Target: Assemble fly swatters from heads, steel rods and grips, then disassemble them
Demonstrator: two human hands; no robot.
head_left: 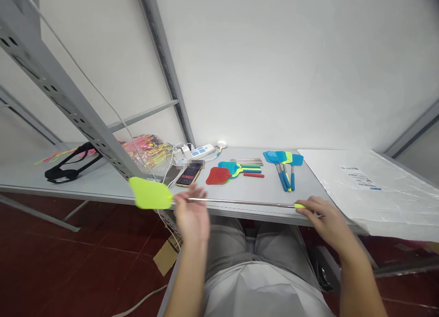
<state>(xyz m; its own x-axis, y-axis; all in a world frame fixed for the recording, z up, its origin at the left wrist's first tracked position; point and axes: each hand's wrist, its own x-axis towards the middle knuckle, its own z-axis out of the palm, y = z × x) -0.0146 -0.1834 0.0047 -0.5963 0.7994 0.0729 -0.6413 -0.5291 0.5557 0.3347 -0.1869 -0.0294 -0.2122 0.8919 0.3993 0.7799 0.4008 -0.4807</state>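
Observation:
A yellow-green fly swatter [151, 193] with its long metal rod stretched out lies across both hands above the table's front edge. My left hand [192, 216] is closed around the rod just beside the paddle. At the other end, my right hand [320, 215] grips the yellow-green handle, most of which its fingers hide. Behind the rod lie a red swatter head [218, 175], blue and yellow-green heads [229, 169], loose coloured handles [253, 170] and several thin metal rods [247, 161]. Farther right are several compact swatters [283, 163] with blue or yellow-green paddles.
A phone [190, 174] and a white power strip [202, 151] with cables lie left of centre. A grey metal post [78, 111] rises at left, near a black strap [65, 173] and bagged colourful items [147, 150]. White wrapping [377, 193] covers the right side.

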